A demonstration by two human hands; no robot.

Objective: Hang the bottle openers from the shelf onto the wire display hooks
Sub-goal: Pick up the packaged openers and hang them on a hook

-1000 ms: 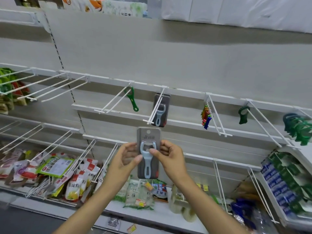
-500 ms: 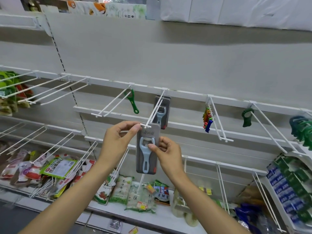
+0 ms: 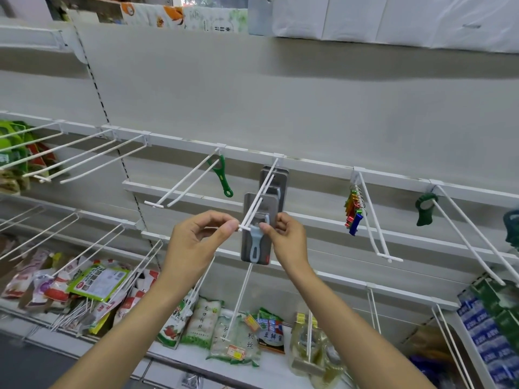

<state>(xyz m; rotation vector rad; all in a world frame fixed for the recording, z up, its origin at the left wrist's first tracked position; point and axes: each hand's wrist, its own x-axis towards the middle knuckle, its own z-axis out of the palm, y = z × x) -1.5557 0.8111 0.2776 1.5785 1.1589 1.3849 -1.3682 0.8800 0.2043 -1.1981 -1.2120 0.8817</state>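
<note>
From the head camera, the left hand (image 3: pixel 196 242) pinches the front tip of a white wire display hook (image 3: pixel 254 209) between thumb and forefinger, while the right hand (image 3: pixel 286 242) pinches the right edge of a carded bottle opener (image 3: pixel 256 242), a grey card bearing a pale blue opener. The card hangs on the hook near its front end, and the two wires cross its upper part. Behind it, at the back of the same hook, a second carded opener (image 3: pixel 276 178) hangs against the rail. On the hook to the left hangs a green opener (image 3: pixel 222 178); to the right, a bunch of coloured key-ring openers (image 3: pixel 354 210), then a dark green opener (image 3: pixel 425 209). Below the forearms, food packets (image 3: pixel 233 332) lie on the white shelf (image 3: pixel 179 352), with more packets (image 3: pixel 98 282) at lower left.
</note>
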